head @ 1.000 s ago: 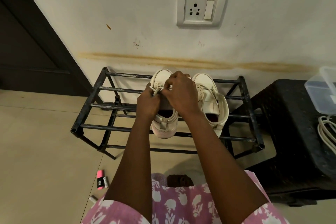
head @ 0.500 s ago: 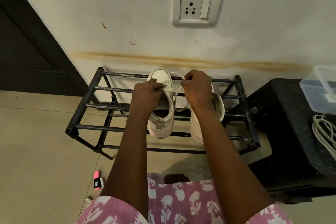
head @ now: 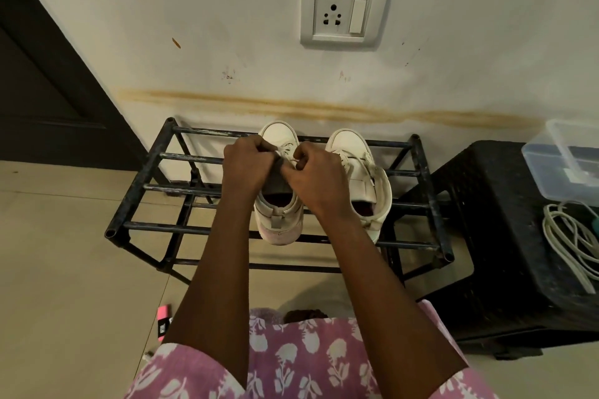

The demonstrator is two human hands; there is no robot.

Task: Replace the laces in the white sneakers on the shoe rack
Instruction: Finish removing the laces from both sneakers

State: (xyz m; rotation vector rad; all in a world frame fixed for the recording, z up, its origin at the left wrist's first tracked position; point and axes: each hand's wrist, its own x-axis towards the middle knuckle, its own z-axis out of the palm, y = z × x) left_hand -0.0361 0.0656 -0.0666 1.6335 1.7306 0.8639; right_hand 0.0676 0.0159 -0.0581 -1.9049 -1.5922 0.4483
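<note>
Two white sneakers stand toes to the wall on a black metal shoe rack (head: pixel 136 201). Over the left sneaker (head: pixel 279 223) both my hands meet at the lacing. My left hand (head: pixel 246 167) pinches the white lace (head: pixel 289 152) near the tongue. My right hand (head: pixel 316 176) pinches the lace just beside it, fingers curled. The hands hide most of the eyelets and the lace ends. The right sneaker (head: pixel 359 172) sits untouched to the right, its laces loose.
A black plastic stool (head: pixel 479 236) stands right of the rack, carrying a clear plastic box (head: pixel 564 159) and a coiled white cable (head: pixel 570 243). A pink highlighter (head: pixel 163 321) lies on the tiled floor at lower left. A wall socket (head: pixel 345 11) is above.
My right hand, which had pulled the lace out to the right over the right sneaker, has come back to the left sneaker's lacing. Both hands now meet there again.
</note>
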